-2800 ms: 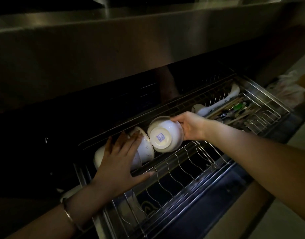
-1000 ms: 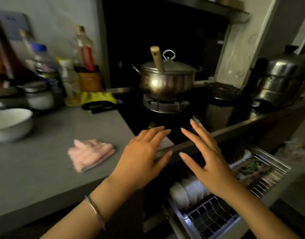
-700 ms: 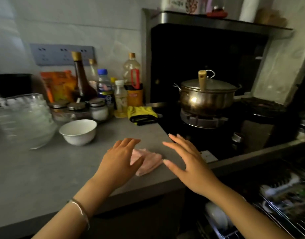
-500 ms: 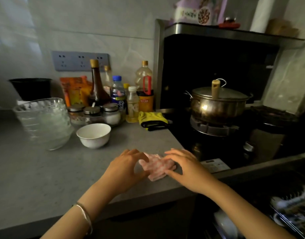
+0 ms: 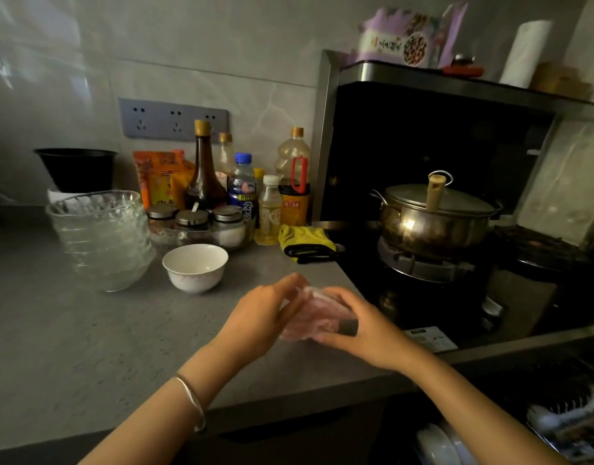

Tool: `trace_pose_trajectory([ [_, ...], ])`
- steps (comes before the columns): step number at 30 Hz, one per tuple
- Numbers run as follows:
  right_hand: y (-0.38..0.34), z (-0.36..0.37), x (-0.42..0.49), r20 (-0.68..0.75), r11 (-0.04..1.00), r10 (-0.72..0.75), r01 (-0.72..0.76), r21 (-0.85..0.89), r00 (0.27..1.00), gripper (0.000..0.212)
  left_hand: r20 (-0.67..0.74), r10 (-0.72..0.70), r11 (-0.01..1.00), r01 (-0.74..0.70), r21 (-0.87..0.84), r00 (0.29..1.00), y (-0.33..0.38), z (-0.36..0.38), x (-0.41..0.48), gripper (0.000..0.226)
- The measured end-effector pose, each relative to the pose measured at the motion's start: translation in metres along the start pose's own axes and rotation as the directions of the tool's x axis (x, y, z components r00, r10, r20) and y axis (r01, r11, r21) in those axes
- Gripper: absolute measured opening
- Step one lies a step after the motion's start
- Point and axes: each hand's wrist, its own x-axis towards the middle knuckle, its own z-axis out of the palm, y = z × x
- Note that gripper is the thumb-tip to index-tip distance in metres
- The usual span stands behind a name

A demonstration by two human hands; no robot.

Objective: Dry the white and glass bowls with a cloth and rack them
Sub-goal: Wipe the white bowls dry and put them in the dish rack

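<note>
In the head view, the left hand (image 5: 259,318) and right hand (image 5: 367,328) are clutching a blurred pink cloth (image 5: 317,318) from both sides, covering much of it. The white bowl (image 5: 195,267) and the stacked glass bowls (image 5: 102,238) are sitting behind on the grey countertop (image 5: 87,347). The rack (image 5: 564,427) is showing cut off at the lower right.

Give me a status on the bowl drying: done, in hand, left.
Done: a few white dishes already stand in the pulled-out rack at bottom right. In hand: the left hand and right hand both hold the pink cloth above the counter; no bowl is being wiped. Left: the white bowl and the stack of glass bowls sit on the counter, unracked.
</note>
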Motion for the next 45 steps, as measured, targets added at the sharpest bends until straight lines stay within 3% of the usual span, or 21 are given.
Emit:
trace_pose_trajectory([
  [3, -0.024, -0.005, 0.011, 0.042, 0.918, 0.051, -0.064, 0.391, 0.998, 0.044, -0.051, 0.025, 0.983, -0.034, -0.18, 0.998, 0.004, -0.021, 0.008, 0.023],
  [5, -0.039, -0.005, 0.019, 0.163, 0.804, 0.107, -0.182, 0.566, 0.981, 0.039, -0.068, 0.009, 0.953, -0.029, -0.301, 0.998, 0.003, -0.037, 0.014, 0.016],
  [9, -0.057, 0.011, 0.037, 0.28, 0.669, 0.081, -0.26, 0.696, 0.957, 0.04, -0.145, -0.065, 0.937, 0.01, -0.348, 0.987, -0.01, -0.068, 0.016, 0.018],
  [12, -0.066, 0.023, 0.054, 0.345, 0.506, 0.019, -0.306, 0.806, 0.939, 0.046, -0.201, -0.111, 0.935, 0.034, -0.353, 0.973, -0.018, -0.083, 0.01, 0.018],
  [14, -0.069, 0.032, 0.065, 0.344, 0.497, 0.02, -0.308, 0.811, 0.939, 0.046, -0.204, -0.107, 0.939, 0.031, -0.342, 0.973, -0.02, -0.089, 0.007, 0.021],
  [17, -0.072, 0.042, 0.075, 0.305, 0.682, 0.023, -0.238, 0.691, 0.952, 0.04, -0.285, -0.144, 0.949, 0.051, -0.31, 0.948, -0.028, -0.095, 0.006, 0.015],
  [19, -0.07, 0.044, 0.08, 0.345, 0.761, -0.025, -0.206, 0.616, 0.938, 0.049, -0.339, -0.195, 0.937, 0.073, -0.341, 0.92, -0.035, -0.1, 0.007, 0.015],
  [21, -0.074, 0.043, 0.082, 0.342, 0.713, -0.068, -0.194, 0.673, 0.937, 0.053, -0.316, -0.224, 0.922, 0.096, -0.374, 0.922, -0.04, -0.101, 0.009, 0.015],
  [24, -0.07, 0.04, 0.093, 0.372, 0.486, -0.041, -0.307, 0.818, 0.927, 0.084, -0.245, -0.241, 0.904, 0.125, -0.408, 0.939, -0.041, -0.1, 0.01, 0.013],
  [26, -0.072, 0.038, 0.099, 0.424, 0.398, -0.097, -0.355, 0.846, 0.901, 0.076, -0.194, -0.266, 0.895, 0.167, -0.415, 0.944, -0.042, -0.102, 0.011, 0.016],
  [31, -0.07, 0.057, 0.104, 0.583, 0.359, -0.227, -0.49, 0.794, 0.78, 0.065, -0.012, -0.212, 0.888, 0.188, -0.42, 0.977, -0.042, -0.101, 0.019, 0.012],
  [34, -0.073, 0.066, 0.109, 0.572, 0.228, -0.192, -0.531, 0.816, 0.797, 0.068, -0.139, -0.231, 0.945, 0.188, -0.268, 0.963, -0.062, -0.099, 0.026, 0.014],
  [37, -0.064, 0.063, 0.115, 0.457, 0.102, -0.144, -0.446, 0.889, 0.878, 0.074, -0.281, -0.356, 0.935, 0.342, -0.099, 0.891, -0.089, -0.103, 0.019, 0.028],
  [41, -0.046, 0.053, 0.123, 0.347, -0.059, 0.035, -0.345, 0.937, 0.937, 0.087, -0.134, -0.435, 0.858, 0.455, 0.236, 0.89, -0.115, -0.095, 0.003, 0.041],
  [45, -0.043, 0.049, 0.121, 0.318, -0.047, 0.159, -0.315, 0.948, 0.935, 0.061, -0.108, -0.499, 0.829, 0.509, 0.231, 0.86, -0.114, -0.081, 0.005, 0.031],
])
